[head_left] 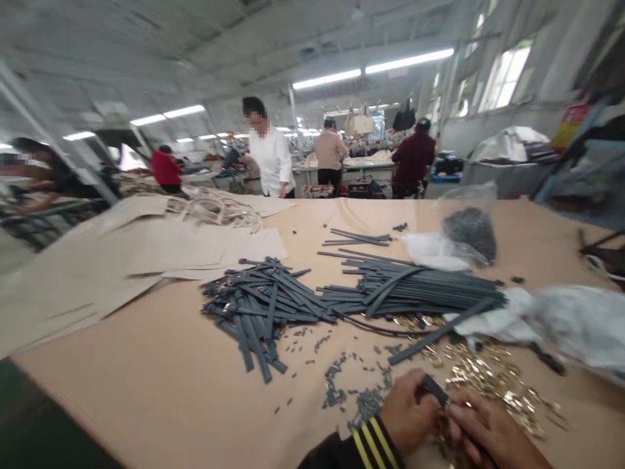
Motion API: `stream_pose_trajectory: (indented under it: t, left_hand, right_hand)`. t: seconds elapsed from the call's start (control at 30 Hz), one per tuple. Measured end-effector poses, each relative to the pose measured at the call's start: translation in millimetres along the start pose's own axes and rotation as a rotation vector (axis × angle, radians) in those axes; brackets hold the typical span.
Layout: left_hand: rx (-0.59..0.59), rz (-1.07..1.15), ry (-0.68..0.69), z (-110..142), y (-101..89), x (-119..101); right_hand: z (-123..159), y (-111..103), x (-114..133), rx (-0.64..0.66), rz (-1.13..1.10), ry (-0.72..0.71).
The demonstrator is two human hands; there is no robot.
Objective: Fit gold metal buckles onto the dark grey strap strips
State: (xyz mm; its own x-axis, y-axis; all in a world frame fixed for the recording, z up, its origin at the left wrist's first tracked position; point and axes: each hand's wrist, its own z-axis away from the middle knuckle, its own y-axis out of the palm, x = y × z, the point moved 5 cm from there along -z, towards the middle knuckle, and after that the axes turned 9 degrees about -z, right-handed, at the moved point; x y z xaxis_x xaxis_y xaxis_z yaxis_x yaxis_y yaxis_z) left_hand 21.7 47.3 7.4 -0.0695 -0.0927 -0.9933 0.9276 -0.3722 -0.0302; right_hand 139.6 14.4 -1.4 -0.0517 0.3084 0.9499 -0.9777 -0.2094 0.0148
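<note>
My left hand, in a dark sleeve with yellow stripes, is closed on the end of a dark grey strap at the bottom of the view. My right hand sits beside it with fingers pinched at the strap's end, over a heap of small gold metal buckles. Just left of my hands lie scattered small grey loops. Farther up the table are a pile of finished grey straps and a bundle of long grey strips.
The tan table also carries beige fabric sheets, white plastic bags and a clear bag of dark parts. A person in white stands at the far edge; other people work at tables behind.
</note>
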Motion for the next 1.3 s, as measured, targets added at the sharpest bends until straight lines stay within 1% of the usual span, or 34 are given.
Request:
stream_pose_trajectory:
  t: [0.03, 0.13, 0.23, 0.37, 0.43, 0.57, 0.63, 0.77, 0.87, 0.97, 1.1, 1.3]
  left_hand:
    - [0.059, 0.047, 0.005, 0, 2.0, -2]
    - [0.214, 0.217, -0.055, -3, 4.9, 0]
    - [0.266, 0.351, -0.14, -3, 5.4, 6]
    - [0.345, 0.457, -0.222, 2, 10.4, 8]
    - [0.397, 0.494, -0.257, 4, 12.4, 8]
    - [0.55, 0.524, -0.318, 8, 15.8, 9]
    - [0.586, 0.543, -0.328, 9, 16.4, 8]
    - [0.586, 0.623, -0.293, 10, 16.6, 1]
    - [0.576, 0.654, -0.308, 11, 15.9, -3]
    - [0.573, 0.676, -0.344, 11, 15.0, -2]
    - [0.567, 0.67, -0.346, 11, 16.1, 1]
    - [0.409, 0.495, -0.255, 7, 13.4, 2]
  right_hand:
    - [1, 0, 3, -0.018, -0.036, 0.005]
    - [4, 0, 14, -0.021, -0.13, -0.085]
    - [4, 0, 16, 0.016, -0.174, -0.111]
    - [6, 2, 15, 0.085, -0.2, -0.121]
    - [7, 3, 14, 0.119, -0.211, -0.108]
    - [8, 2, 13, 0.164, -0.218, -0.049]
    - [10, 1, 14, 0.185, -0.228, -0.04]
    - [15, 4, 22, 0.256, -0.329, -0.07]
    - [17, 7, 28, 0.259, -0.382, -0.088]
    - [16, 8, 32, 0.23, -0.389, -0.098]
    - [12, 8, 30, 0.186, -0.387, -0.094]
    - [4, -1, 18, 0.056, -0.318, -0.107]
